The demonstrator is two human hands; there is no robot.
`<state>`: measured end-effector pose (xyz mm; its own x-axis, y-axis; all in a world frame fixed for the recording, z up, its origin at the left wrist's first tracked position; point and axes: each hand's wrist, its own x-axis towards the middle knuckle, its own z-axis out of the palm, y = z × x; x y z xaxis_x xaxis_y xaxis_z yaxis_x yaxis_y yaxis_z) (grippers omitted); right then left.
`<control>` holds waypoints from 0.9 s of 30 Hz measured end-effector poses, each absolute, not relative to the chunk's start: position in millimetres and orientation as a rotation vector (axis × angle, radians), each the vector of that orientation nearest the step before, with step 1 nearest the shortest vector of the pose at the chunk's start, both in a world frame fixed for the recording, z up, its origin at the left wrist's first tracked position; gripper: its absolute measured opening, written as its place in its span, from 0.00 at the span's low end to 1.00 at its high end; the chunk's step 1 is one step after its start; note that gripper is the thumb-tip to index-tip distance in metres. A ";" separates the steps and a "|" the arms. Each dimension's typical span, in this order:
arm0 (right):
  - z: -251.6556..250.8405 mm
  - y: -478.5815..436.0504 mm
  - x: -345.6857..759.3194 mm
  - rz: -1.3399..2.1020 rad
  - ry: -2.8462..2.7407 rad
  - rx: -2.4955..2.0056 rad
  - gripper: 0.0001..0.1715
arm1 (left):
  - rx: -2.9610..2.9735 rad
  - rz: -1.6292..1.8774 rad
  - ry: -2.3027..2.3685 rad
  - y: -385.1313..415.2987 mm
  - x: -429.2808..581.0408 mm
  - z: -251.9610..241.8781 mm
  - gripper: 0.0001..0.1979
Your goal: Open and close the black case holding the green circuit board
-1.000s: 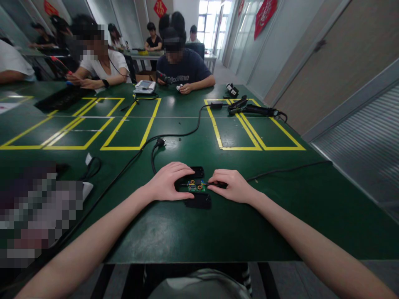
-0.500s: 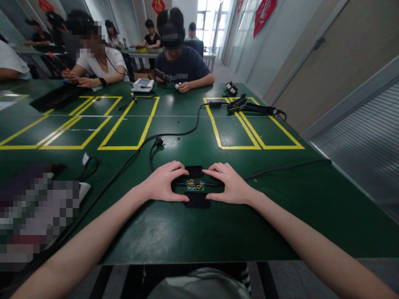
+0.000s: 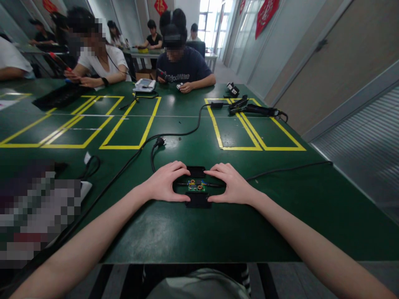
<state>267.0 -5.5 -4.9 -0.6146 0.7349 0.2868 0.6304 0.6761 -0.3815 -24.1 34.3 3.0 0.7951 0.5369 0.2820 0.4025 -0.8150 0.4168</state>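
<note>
At lower centre of the frame, a small green circuit board [image 3: 196,185] with round yellow-ringed parts is seen lying flat on the green table [image 3: 193,232]. It is flanked by two black casing pieces: the upper shell [image 3: 195,170] lies just above it and the lower shell [image 3: 197,200] just below it. Thin dark leads run out from the board to either side.

The board is framed by the left hand [image 3: 163,182] and the right hand [image 3: 233,187], both laid on the table. Each hand is curved into a C, thumb and fingers held apart. The fingertips are set beside the upper shell and the thumbs at the ends of the lower shell. Whether the leads are pressed under the palms cannot be told.

Above the left hand, a black plug [image 3: 159,142] is shown at the end of a looped cord. A long black cable [image 3: 181,133] is traced from mid-frame toward the upper right. A thinner cable [image 3: 286,168] is led from the right hand toward the right edge. Yellow tape rectangles [image 3: 124,124] are marked across the middle of the table.

At upper right, black tools [image 3: 252,109] are laid on the tape lines. At upper centre, a person in a dark shirt [image 3: 183,66] is seated beside a white device [image 3: 144,85]; at upper left, a person in a white shirt [image 3: 102,62] is seated at the far edge.
</note>
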 end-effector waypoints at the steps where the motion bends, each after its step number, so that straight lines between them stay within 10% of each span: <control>1: -4.6 -5.6 267.1 0.343 -2.471 -1.061 0.43 | 2.650 0.561 0.715 34.3 -24.2 2.9 0.32; 17: -7.1 -4.6 272.4 0.388 -2.448 -1.041 0.41 | 2.508 0.672 0.664 36.0 -27.8 2.9 0.29; 27: -3.0 1.9 283.7 0.481 -2.457 -0.942 0.06 | 2.344 0.465 0.843 49.2 -41.2 10.7 0.06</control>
